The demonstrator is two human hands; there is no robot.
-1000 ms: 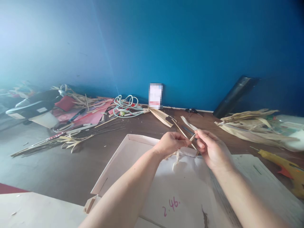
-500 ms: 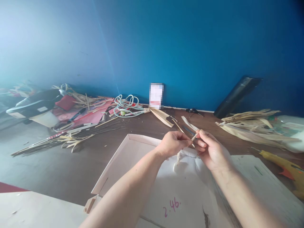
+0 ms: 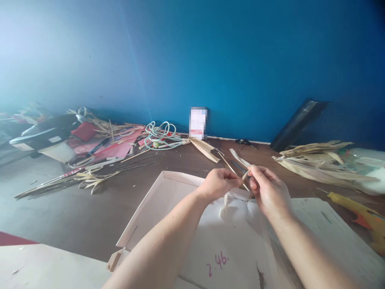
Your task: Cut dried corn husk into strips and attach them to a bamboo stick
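Observation:
Over the far edge of an unfolded white cardboard box (image 3: 222,241), my two hands meet at a thin pale strip of dried husk (image 3: 246,175). My left hand (image 3: 217,185) pinches its lower end between thumb and fingertips. The strip's upper part is gripped by the thumb and forefinger of my right hand (image 3: 270,193), the other fingers curled in. Just beyond my fingers lie a longer pale husk strip (image 3: 237,155) and a dark slim tool (image 3: 237,165), partly hidden by the hands. Another broad husk piece (image 3: 207,150) rests farther back.
Dried corn husks (image 3: 313,162) and a clear plastic bottle (image 3: 368,158) lie right, with a yellow glue gun (image 3: 355,204) nearer. A black tube (image 3: 296,124) leans on the blue wall. A coiled cable (image 3: 159,134), pink paper (image 3: 120,146) and thin wires (image 3: 90,178) clutter the left.
The right hand's fingers have curled in more and its back has turned further up. The left hand stays almost in place. Both hands still pinch the strip.

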